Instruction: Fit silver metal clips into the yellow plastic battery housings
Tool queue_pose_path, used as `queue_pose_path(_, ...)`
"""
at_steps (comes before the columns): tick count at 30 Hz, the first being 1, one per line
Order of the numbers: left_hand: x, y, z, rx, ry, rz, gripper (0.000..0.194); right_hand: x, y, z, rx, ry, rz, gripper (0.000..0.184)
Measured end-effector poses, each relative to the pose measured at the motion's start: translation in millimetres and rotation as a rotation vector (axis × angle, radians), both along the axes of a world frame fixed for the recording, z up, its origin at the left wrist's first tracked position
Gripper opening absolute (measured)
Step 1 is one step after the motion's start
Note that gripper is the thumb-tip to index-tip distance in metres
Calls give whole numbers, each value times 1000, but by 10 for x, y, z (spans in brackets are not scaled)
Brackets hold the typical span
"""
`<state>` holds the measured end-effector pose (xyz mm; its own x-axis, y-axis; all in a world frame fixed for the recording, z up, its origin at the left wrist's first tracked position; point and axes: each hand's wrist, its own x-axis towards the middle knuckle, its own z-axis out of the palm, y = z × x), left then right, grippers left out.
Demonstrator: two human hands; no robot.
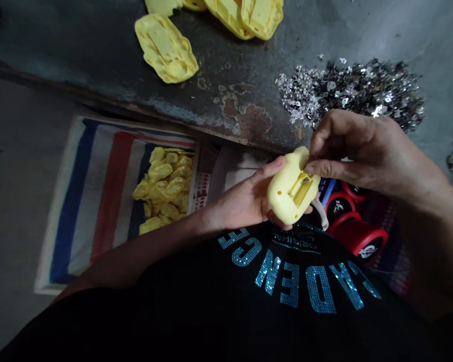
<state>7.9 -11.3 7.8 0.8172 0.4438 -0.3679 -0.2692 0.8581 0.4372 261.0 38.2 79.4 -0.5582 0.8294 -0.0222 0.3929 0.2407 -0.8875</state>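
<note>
My left hand [254, 196] holds a pale yellow plastic toy shell [283, 196] from below, its thumb along one side. The shell's outer face is up, with a rectangular battery compartment and small round holes. Metal shows at the compartment's upper end. Over that end, my right hand [357, 148] has thumb and forefinger pinched together at the shell's edge; anything between the fingertips is too small to make out. Beyond the right hand lies a heap of small metal contact pieces [358, 88] on the dark worktable [109, 45].
Several yellow shell halves [168, 48] lie at the table's far side. Left of my lap, a box lined with striped cloth [107, 186] holds many yellow parts [169, 181]. Red round items with black faces [358, 234] sit below my right hand. The worktable's worn edge [245, 118] runs close by.
</note>
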Motion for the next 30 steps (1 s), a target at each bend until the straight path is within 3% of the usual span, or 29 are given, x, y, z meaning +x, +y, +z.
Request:
queue_pose_path(5,-25,-4,-38,-30,-35,10,85,-62,-56,-43,-73,113,-102,42)
queue_pose_path(8,-40,1,-48,-31,-55,5,88,-41,-152,-92,-71,198,-171,38)
queue_pose_path(12,-56,19,-46,-39,-67,18,88,-13,-374,-159,189,81,-276,8)
queue_pose_path(18,-53,25,-41,-5,-68,13,90,-82,-681,-296,574,-100,-261,38)
queue_pose_path(24,-15,-11,-9,32,-92,1,86,-87,-811,-380,692,-151,-245,51)
queue_pose_path(30,48,-61,41,89,-53,53,91,-60,-864,-343,658,-129,-280,48)
